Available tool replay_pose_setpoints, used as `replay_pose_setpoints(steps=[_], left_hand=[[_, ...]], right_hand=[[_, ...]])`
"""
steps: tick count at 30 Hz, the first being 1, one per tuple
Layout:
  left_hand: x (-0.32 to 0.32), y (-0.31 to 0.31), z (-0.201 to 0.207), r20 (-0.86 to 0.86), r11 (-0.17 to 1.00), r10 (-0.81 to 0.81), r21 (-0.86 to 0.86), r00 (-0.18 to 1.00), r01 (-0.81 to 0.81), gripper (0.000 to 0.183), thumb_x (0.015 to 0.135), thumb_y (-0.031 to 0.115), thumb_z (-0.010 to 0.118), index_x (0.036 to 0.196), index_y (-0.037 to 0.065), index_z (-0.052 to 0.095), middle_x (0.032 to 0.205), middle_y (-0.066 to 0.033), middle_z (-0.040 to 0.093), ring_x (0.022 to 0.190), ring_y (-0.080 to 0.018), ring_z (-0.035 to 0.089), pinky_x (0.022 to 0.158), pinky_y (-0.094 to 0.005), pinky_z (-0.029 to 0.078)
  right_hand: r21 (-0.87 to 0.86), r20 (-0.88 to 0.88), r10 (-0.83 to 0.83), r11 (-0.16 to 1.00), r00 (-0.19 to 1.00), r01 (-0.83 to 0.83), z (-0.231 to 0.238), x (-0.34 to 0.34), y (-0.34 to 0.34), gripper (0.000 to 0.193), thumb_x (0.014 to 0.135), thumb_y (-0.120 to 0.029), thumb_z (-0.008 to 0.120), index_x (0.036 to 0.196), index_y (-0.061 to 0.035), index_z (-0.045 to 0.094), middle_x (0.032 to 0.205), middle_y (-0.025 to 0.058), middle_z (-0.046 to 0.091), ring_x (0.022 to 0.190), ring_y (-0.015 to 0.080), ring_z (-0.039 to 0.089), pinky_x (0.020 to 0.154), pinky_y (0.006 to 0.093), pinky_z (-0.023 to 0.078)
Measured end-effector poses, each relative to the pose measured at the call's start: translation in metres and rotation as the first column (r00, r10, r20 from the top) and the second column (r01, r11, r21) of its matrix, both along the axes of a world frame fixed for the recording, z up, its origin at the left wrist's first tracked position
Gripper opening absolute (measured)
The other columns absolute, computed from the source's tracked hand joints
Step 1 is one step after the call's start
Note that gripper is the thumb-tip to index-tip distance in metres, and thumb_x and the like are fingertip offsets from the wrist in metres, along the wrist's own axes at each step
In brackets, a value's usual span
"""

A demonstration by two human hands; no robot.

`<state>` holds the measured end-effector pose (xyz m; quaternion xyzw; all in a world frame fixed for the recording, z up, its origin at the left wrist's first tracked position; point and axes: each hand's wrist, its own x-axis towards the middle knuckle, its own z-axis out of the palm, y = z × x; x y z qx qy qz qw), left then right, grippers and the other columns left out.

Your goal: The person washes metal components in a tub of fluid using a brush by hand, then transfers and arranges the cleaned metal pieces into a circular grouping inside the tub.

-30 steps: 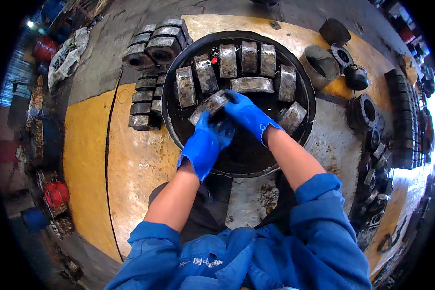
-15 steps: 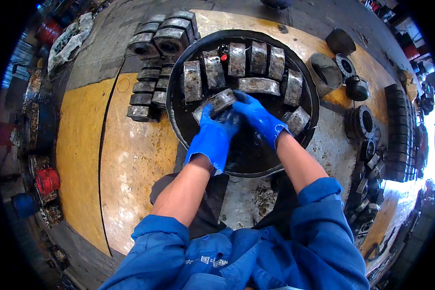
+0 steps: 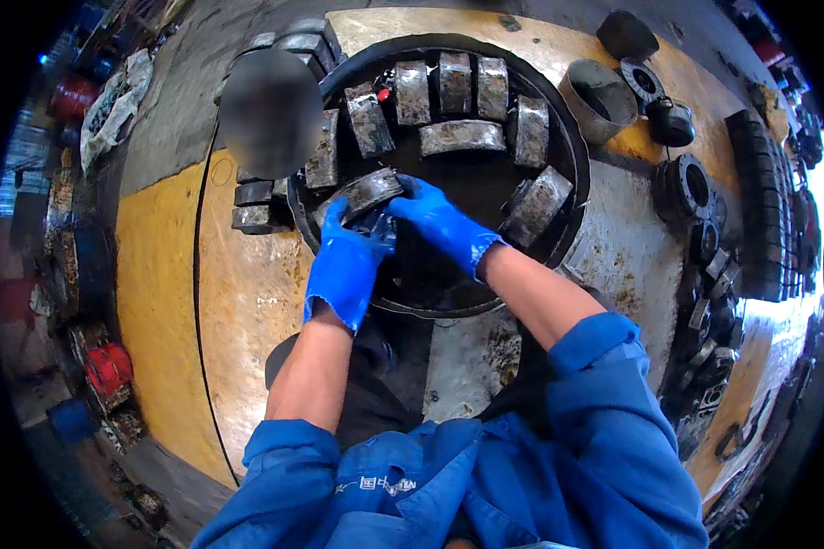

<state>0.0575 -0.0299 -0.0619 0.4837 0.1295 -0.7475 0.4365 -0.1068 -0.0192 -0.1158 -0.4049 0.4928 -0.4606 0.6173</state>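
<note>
Both my hands wear blue rubber gloves and hold one curved, grimy metal block (image 3: 366, 190) over the left side of a round black tub (image 3: 572, 137). My left hand (image 3: 346, 261) is closed around the block's near side, its thumb up against the face. My right hand (image 3: 441, 218) grips the right end, fingers bent over the edge. Dark liquid lies in the tub below. Several similar blocks stand along its far wall, one lies crosswise (image 3: 462, 137), and another leans at the right (image 3: 536, 205). A small red object (image 3: 383, 94) sits among the far blocks.
Stacked metal blocks (image 3: 252, 218) stand left of the tub, partly hidden by a blurred patch. To the right are a metal cylinder (image 3: 600, 105), a small dark pot (image 3: 671, 122), ring-shaped parts (image 3: 685, 188) and a long row of dark parts (image 3: 758, 210). Wooden boards (image 3: 160, 302) cover the floor.
The view has shifted a little, so the tub appears further left and higher. My hands and the held block have moved slightly left within the tub. A blurred patch now covers part of the stack.
</note>
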Motion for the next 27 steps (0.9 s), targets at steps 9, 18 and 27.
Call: replay_pose_setpoints(steps=[9, 18, 27], left_hand=[[0.028, 0.015, -0.031, 0.435, 0.802, -0.159, -0.467, 0.886, 0.373, 0.045, 0.098, 0.042, 0.062, 0.133, 0.015, 0.065, 0.135, -0.0154, 0.068, 0.124, -0.0342, 0.062, 0.108, -0.0525, 0.050], [0.023, 0.030, -0.020, 0.345, 0.615, -0.341, -0.622, 0.874, 0.485, 0.066, 0.098, 0.006, 0.066, 0.153, 0.001, 0.031, 0.141, -0.0215, 0.058, 0.129, -0.0294, 0.061, 0.107, -0.0429, 0.054], [-0.041, 0.020, 0.073, 0.120, 0.847, -0.323, -0.406, 0.939, 0.343, 0.039, 0.102, 0.047, 0.066, 0.128, 0.018, 0.065, 0.130, -0.0066, 0.070, 0.117, -0.0259, 0.064, 0.103, -0.0454, 0.049]], right_hand=[[-0.100, 0.006, 0.011, 0.995, 1.000, -0.010, 0.008, 0.019, 0.001, 0.059, 0.087, -0.021, 0.073, 0.142, -0.0030, 0.062, 0.128, 0.0186, 0.073, 0.119, 0.0255, 0.068, 0.105, 0.0389, 0.053], [-0.108, -0.174, 0.103, 0.986, 0.979, -0.123, 0.053, -0.018, -0.009, 0.044, 0.096, -0.008, 0.057, 0.139, -0.0010, 0.065, 0.126, 0.0180, 0.074, 0.117, 0.0240, 0.069, 0.103, 0.0375, 0.054], [-0.299, -0.602, -0.074, 0.944, 0.795, -0.138, 0.146, -0.049, 0.015, 0.040, 0.100, -0.019, 0.057, 0.136, -0.0069, 0.068, 0.121, 0.0244, 0.073, 0.111, 0.0344, 0.073, 0.097, 0.0419, 0.057]])
